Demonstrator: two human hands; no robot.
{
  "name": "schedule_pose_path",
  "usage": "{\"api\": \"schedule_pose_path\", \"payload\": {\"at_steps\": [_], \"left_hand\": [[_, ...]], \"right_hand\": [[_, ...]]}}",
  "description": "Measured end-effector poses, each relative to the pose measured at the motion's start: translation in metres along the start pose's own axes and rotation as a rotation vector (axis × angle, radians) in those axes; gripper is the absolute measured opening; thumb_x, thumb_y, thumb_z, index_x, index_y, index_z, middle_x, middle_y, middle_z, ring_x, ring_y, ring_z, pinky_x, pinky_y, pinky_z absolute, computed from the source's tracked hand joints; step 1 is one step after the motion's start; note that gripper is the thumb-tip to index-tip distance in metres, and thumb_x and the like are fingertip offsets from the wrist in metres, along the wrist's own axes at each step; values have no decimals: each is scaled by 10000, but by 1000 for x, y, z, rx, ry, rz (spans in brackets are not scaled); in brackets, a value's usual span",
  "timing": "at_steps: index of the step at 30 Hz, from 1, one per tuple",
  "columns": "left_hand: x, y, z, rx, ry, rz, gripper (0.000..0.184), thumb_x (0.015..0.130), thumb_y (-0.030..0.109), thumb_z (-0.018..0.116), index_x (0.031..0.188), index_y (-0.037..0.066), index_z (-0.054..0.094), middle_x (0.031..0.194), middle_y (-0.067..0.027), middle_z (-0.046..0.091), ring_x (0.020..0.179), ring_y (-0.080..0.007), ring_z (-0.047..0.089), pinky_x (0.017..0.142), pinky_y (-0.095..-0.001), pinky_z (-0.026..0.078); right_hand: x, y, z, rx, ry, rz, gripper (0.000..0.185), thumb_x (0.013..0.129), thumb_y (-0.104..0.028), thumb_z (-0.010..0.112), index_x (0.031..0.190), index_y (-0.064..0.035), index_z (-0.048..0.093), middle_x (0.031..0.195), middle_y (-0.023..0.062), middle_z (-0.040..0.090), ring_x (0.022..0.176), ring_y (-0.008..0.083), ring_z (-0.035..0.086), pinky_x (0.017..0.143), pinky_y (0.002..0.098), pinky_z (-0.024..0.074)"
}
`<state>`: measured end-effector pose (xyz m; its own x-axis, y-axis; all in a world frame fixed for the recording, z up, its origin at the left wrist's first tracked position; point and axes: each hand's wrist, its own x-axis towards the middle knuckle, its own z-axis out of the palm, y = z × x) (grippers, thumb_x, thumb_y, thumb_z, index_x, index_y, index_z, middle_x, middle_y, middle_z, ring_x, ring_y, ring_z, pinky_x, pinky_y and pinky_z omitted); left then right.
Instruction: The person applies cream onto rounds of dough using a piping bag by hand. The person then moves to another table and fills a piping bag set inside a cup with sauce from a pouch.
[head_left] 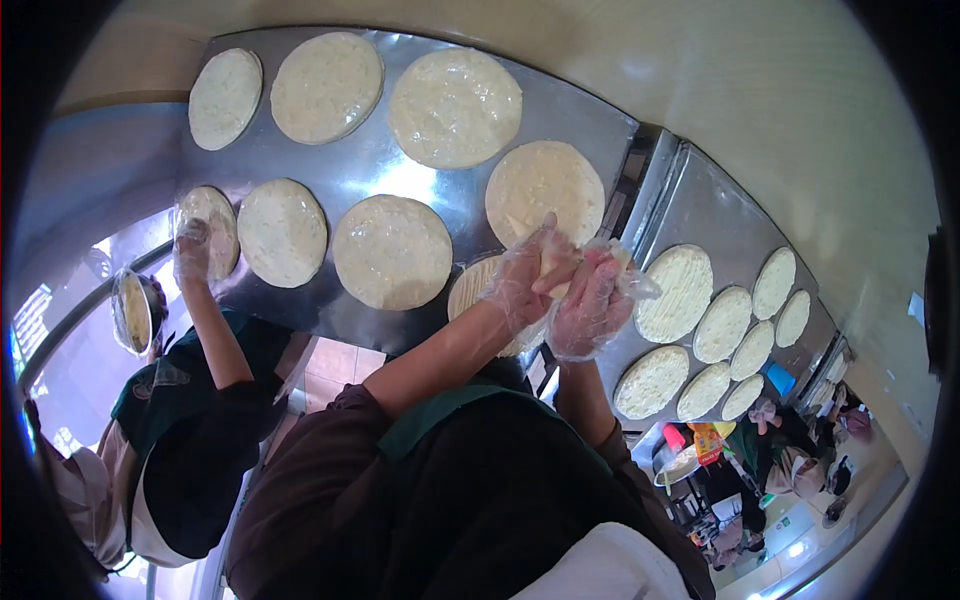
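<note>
My left hand (pixel 535 272), in a clear plastic glove, closes around a pale yellow soft-looking piece (pixel 556 265) of food. Right beside it, almost touching, my gloved right hand (pixel 596 300) is also closed, and a pale yellow bit (pixel 622 256) shows at its fingers. Both hands are over the near edge of a flat pale round (pixel 545 185), where small yellow strips lie near my left fingertips. Partly hidden under my left wrist is another round (pixel 472 290) with a ridged top. What exactly the yellow food is, I cannot make out.
Several glossy rounds (pixel 393 252) lie on the metal table (pixel 410 185). Beyond a gap to the right, a second metal table (pixel 700 200) bears more rounds (pixel 675 292). At left, a co-worker's gloved hand (pixel 192 250) touches a round, near a bowl (pixel 135 312). Other people stand lower right.
</note>
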<state>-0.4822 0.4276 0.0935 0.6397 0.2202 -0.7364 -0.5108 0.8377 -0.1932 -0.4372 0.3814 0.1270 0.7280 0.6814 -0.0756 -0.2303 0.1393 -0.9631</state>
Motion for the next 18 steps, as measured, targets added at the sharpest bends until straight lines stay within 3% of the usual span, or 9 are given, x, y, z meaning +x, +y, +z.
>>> {"api": "schedule_pose_path", "payload": {"at_steps": [2,5,8,11,14,18], "left_hand": [[3,11,11,-31,49,-95,215,867,327,501,864,113,491,584,-9,499,440,-89,438,519,-200,434],[54,10,-47,-184,-388,-149,335,890,341,432,1071,63,471,770,-51,554,665,-101,550,623,-238,503],[81,24,-56,-294,-894,-210,374,900,356,397,1099,49,474,887,-80,570,815,-128,579,691,-270,518],[57,42,-7,118,204,-81,379,909,350,362,1108,46,472,945,-119,567,865,-198,582,720,-320,515],[71,42,-26,-70,66,-91,385,846,447,459,988,91,500,902,-125,538,888,-306,515,778,-468,446],[69,40,-51,-141,-51,-129,366,850,413,456,996,80,499,933,-134,539,889,-288,523,787,-480,439]], "right_hand": [[12,14,6,-92,18,-70,322,901,-312,433,921,9,447,502,38,436,398,140,490,440,235,423],[20,20,13,-43,-37,34,331,902,-318,429,926,11,455,474,22,402,391,132,485,430,235,417],[32,36,16,-47,-9,67,337,902,-326,426,910,8,467,475,20,407,382,126,470,422,236,412],[45,50,24,-43,48,67,355,898,-334,440,894,18,490,463,6,390,362,111,424,408,237,399],[46,53,29,-58,71,151,330,909,-289,434,876,31,509,464,0,371,374,103,400,480,269,430],[31,56,31,-76,80,201,360,891,-315,468,882,42,515,469,1,367,381,97,394,451,258,403]]}}
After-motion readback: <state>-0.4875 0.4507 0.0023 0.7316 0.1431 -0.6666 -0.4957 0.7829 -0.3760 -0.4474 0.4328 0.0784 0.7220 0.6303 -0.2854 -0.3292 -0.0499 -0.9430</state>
